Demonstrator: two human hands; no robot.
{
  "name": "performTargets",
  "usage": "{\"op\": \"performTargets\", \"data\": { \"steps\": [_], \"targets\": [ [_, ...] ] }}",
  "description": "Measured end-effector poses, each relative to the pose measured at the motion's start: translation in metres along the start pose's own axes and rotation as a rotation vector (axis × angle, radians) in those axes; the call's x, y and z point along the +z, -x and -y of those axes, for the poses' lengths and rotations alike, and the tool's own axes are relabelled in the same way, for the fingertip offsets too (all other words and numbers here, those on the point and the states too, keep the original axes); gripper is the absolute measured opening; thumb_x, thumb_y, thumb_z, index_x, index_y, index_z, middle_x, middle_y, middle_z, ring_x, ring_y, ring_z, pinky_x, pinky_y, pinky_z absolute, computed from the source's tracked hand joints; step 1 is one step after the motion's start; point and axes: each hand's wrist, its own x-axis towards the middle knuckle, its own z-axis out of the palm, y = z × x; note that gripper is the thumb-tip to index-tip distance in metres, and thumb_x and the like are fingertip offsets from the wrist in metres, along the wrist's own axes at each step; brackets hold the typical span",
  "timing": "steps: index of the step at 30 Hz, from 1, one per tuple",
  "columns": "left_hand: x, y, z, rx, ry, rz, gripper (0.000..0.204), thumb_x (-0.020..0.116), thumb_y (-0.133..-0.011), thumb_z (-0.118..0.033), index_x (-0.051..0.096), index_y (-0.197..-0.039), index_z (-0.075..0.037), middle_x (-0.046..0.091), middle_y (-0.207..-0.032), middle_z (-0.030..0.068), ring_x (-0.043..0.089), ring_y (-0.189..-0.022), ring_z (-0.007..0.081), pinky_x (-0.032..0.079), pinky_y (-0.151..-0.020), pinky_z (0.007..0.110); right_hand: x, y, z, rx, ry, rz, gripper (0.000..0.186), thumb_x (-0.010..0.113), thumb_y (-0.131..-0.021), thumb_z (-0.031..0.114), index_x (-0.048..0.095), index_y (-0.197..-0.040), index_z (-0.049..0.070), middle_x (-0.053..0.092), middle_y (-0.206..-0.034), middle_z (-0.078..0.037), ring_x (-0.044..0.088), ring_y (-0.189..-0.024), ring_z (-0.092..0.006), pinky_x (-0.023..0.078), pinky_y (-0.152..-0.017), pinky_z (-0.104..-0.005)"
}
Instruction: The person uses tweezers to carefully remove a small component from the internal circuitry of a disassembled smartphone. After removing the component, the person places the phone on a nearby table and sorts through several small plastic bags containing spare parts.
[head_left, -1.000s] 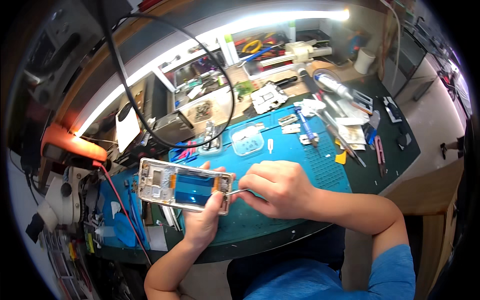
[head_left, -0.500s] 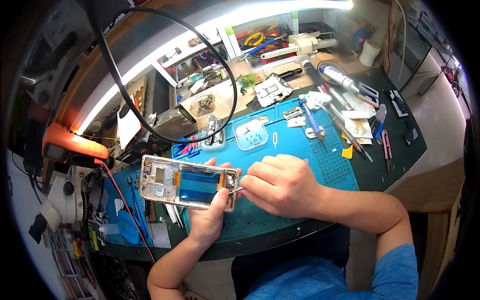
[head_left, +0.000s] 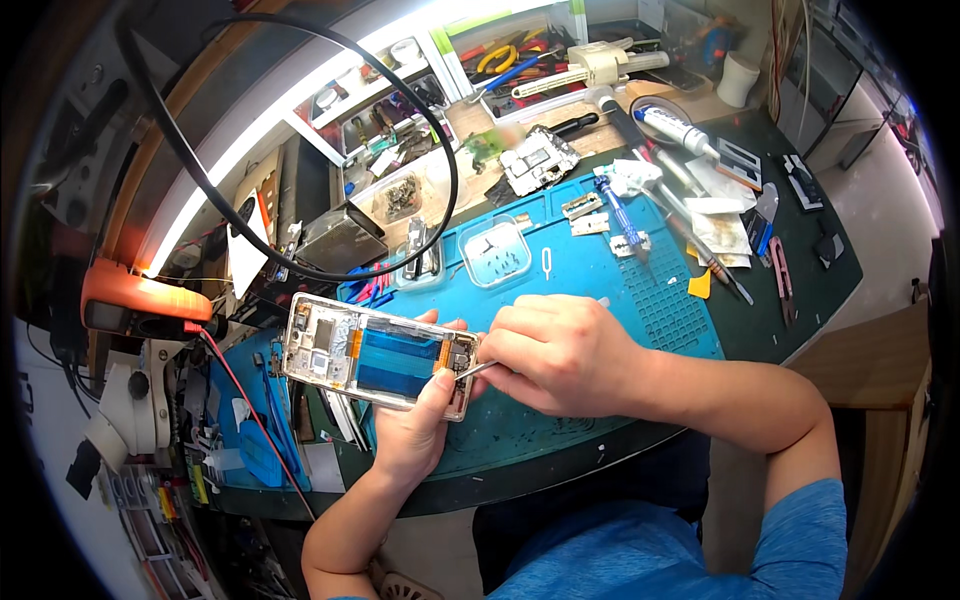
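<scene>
An opened phone, its back off and blue film with orange flex strips showing inside, lies across my left hand. That hand is closed round the phone's right part, thumb on top near the lower edge and fingertips showing past the far edge. My right hand pinches a slim metal tool. The tool's tip reaches the right end of the phone, beside my left thumb. Most of the tool is hidden in my fist, so its exact kind cannot be told.
Under my hands spreads a blue work mat. A clear box of screws, a SIM pin and a blue screwdriver lie beyond. At left stand an orange meter and red lead. A black cable loops overhead.
The view has shifted slightly. The phone is tilted a little more, its right end lower. My right hand still holds the tool against the phone's right end.
</scene>
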Motion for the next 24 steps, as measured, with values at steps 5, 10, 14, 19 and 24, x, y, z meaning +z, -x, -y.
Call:
{"op": "performTargets", "data": {
  "steps": [5,10,14,19,24],
  "targets": [
    [0.0017,0.0003,0.0002,-0.002,0.008,-0.011,0.065,0.062,-0.096,-0.007,0.026,-0.151,-0.001,0.048,-0.142,0.0188,0.062,-0.115,0.0243,0.057,-0.093,0.038,0.0001,-0.0004,-0.0023,-0.028,-0.007,0.013,0.020,0.071,-0.080,0.015,0.054,-0.080,0.006,0.054,-0.077,-0.006,0.061,-0.073,-0.0240,0.051,-0.064,-0.0362],
    [-0.0035,-0.0001,0.0017,-0.007,0.010,0.025,0.065,0.062,-0.096,-0.007,0.027,-0.150,-0.001,0.049,-0.142,0.0193,0.063,-0.114,0.0247,0.058,-0.092,0.038,-0.0004,-0.0018,-0.0056,-0.082,-0.037,0.026,0.020,0.071,-0.079,0.014,0.053,-0.080,0.006,0.054,-0.077,-0.007,0.060,-0.073,-0.0240,0.051,-0.065,-0.0364],
    [-0.0039,-0.0019,0.0004,-0.022,0.000,0.037,0.064,0.062,-0.097,-0.007,0.027,-0.150,-0.001,0.049,-0.142,0.0195,0.063,-0.113,0.0252,0.058,-0.091,0.038,0.0019,-0.0004,-0.0087,-0.078,-0.043,0.028,0.020,0.070,-0.079,0.013,0.052,-0.079,0.006,0.054,-0.077,-0.007,0.059,-0.072,-0.0232,0.051,-0.065,-0.0360],
    [-0.0028,-0.0016,-0.0008,-0.036,-0.026,0.024,0.064,0.061,-0.097,-0.006,0.027,-0.151,0.000,0.050,-0.141,0.0193,0.064,-0.113,0.0257,0.059,-0.091,0.037,0.0007,-0.0007,-0.0079,-0.188,0.092,-0.001,0.016,0.067,-0.078,0.012,0.052,-0.079,0.007,0.054,-0.077,-0.005,0.059,-0.072,-0.0208,0.050,-0.064,-0.0339],
    [-0.0008,-0.0023,-0.0025,-0.042,-0.026,0.010,0.065,0.062,-0.097,-0.006,0.026,-0.151,0.000,0.051,-0.141,0.0193,0.064,-0.113,0.0254,0.059,-0.091,0.037,0.0043,0.0011,-0.0070,-0.189,0.100,0.000,0.014,0.066,-0.078,0.013,0.053,-0.080,0.007,0.054,-0.077,-0.005,0.058,-0.072,-0.0200,0.050,-0.062,-0.0330]
  ]
}}
